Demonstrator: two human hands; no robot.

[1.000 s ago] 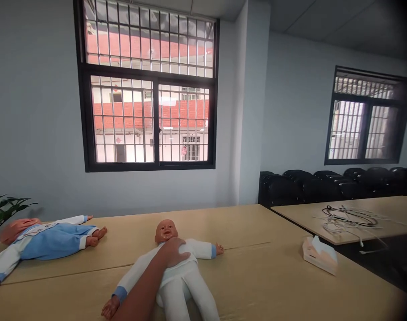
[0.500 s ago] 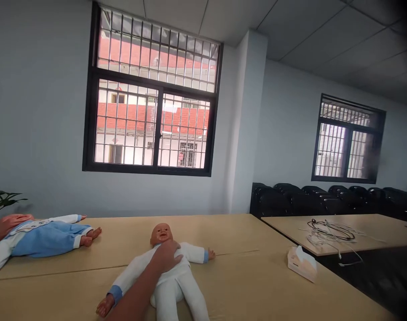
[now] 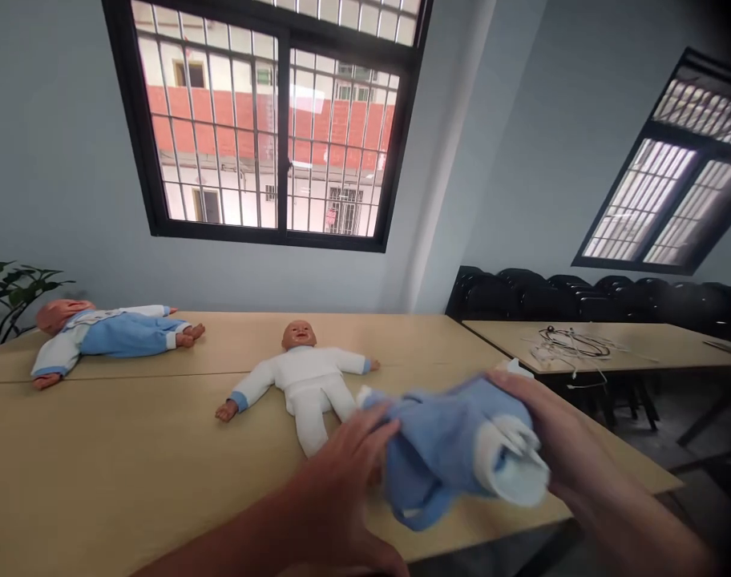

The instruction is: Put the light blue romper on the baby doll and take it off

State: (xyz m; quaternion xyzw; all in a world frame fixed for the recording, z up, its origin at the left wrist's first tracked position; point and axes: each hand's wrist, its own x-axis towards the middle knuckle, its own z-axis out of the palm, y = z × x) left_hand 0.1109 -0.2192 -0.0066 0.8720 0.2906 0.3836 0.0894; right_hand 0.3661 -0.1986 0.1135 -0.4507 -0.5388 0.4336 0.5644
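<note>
A pair of light-blue doll trousers [image 3: 441, 441] with white cuffs is held up over the table's front edge, blurred by motion. My right hand [image 3: 522, 401] is closed on their right side, thumb and fingers partly hidden by the cloth. At the cloth's left edge, my left hand [image 3: 353, 465] has its thumb spread well away from the fingers; whether it touches the fabric I cannot tell. Behind them a baby doll [image 3: 305, 377] in a white top with blue cuffs and white bottoms lies face up. The trousers and my left hand cover its lower legs.
Another doll [image 3: 125, 332] in blue and white clothes lies at the back left, near a plant [image 3: 17, 292]. A tissue box [image 3: 518, 367] is mostly hidden behind my right hand. Coiled cables [image 3: 573, 340] lie on the adjoining right table, before stacked black chairs [image 3: 522, 292].
My left hand has left the white-clothed doll's chest and moved right and nearer. My right hand and the blue trousers have come into view. The camera has tilted down.
</note>
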